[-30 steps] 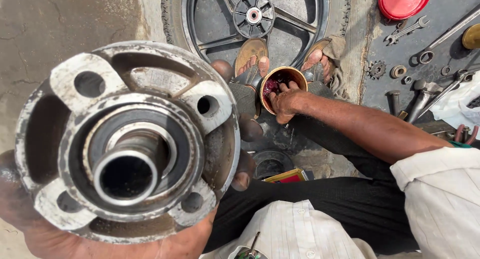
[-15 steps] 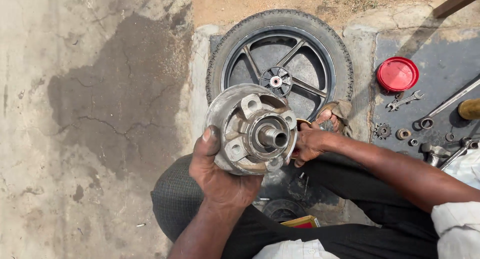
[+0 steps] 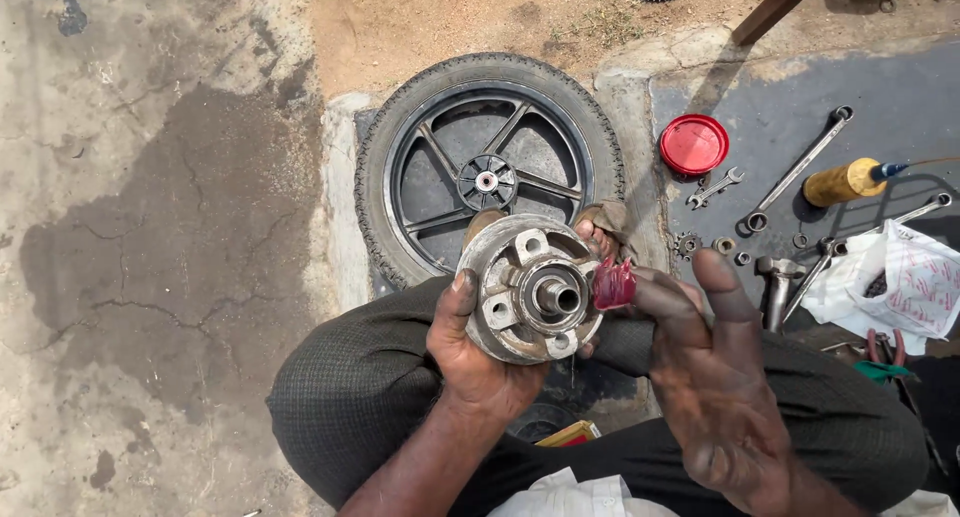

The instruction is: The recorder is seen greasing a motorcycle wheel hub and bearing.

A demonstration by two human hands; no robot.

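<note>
right hand point(image 3: 700, 377) lifted, red grease point(image 3: 613, 284) fingertip

Hub point(image 3: 535, 292) before wheel point(image 3: 488, 162); wrenches point(image 3: 800, 167) to the right.

Sunlit cracked concrete floor point(image 3: 150, 257), sandy dirt point(image 3: 480, 17)

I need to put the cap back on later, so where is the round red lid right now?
In the head view the red lid lies on the dark mat at upper right, just right of the black wheel and beside a small spanner.
</note>
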